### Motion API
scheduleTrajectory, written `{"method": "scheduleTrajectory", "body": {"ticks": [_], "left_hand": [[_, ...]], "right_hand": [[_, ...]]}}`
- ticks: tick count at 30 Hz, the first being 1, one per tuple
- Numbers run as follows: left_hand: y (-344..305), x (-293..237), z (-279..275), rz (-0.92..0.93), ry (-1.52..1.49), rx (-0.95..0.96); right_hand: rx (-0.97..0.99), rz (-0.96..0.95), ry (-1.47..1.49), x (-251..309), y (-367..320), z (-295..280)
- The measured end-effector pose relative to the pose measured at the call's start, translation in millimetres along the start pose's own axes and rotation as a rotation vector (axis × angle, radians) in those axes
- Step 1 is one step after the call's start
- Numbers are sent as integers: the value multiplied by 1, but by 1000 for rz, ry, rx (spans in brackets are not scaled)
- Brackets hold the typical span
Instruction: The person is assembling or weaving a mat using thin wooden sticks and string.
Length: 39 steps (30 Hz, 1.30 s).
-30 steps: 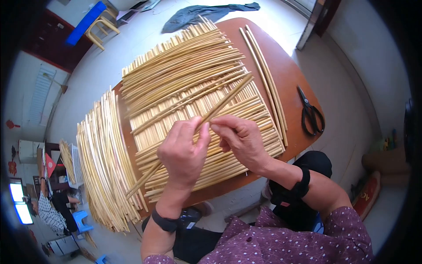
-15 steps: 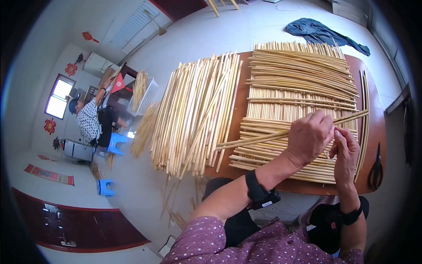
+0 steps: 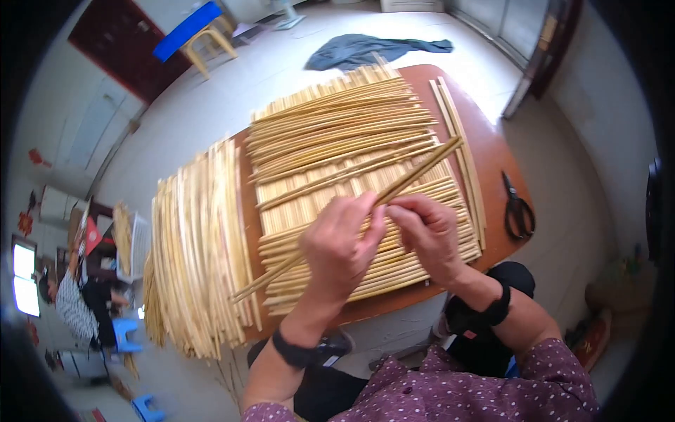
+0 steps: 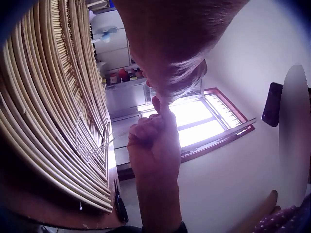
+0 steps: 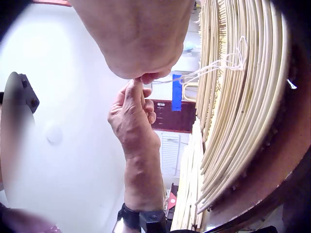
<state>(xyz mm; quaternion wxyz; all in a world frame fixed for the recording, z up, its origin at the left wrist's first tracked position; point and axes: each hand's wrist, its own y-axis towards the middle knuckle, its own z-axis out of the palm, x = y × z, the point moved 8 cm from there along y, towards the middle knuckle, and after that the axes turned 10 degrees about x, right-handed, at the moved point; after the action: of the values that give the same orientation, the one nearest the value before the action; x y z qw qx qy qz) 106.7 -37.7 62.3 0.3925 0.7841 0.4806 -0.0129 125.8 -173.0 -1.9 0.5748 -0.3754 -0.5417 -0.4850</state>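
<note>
Two sticks (image 3: 422, 167) I'm clamping w/ left hand (image 3: 341, 243), right hand (image 3: 425, 232) pinching thread (image 5: 221, 63): tying-on step, I reckon; next needs a snug pull.

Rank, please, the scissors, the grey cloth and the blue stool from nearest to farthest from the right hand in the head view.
1. scissors, on the table, just right of the right hand.
2. grey cloth, on the floor beyond the table.
3. blue stool, far upper left.

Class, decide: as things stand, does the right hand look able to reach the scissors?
Probably yes: the scissors lie on bare table just beyond the right hand, nothing between. But it pinches a string at the sticks the left hand grips, so must let go first.
</note>
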Motion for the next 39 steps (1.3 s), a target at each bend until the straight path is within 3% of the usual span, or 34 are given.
{"method": "scheduleTrajectory", "body": {"ticks": [2, 6, 8, 18, 21, 26, 28, 39], "left_hand": [[0, -4, -5, -4, -25, 10], [2, -13, -16, 34, -18, -7], [4, -14, -18, 22, -10, 7], [5, -13, -13, 3, -34, 22], [5, -11, -11, -16, -38, 32], [5, -4, -9, -64, -37, 38], [5, 5, -6, -195, -104, 102], [4, 17, -3, -207, -196, 103]], "right_hand": [[18, -111, -85, 11, 0, 2], [51, -153, -189, 23, -3, 5], [52, -305, -305, 34, -6, 7], [65, -352, -394, 34, -5, 3], [89, -249, -331, 28, -4, 2], [102, -229, -323, 24, -1, 4], [115, -199, -318, 20, -1, 4], [125, -164, -334, 13, 2, 6]]}}
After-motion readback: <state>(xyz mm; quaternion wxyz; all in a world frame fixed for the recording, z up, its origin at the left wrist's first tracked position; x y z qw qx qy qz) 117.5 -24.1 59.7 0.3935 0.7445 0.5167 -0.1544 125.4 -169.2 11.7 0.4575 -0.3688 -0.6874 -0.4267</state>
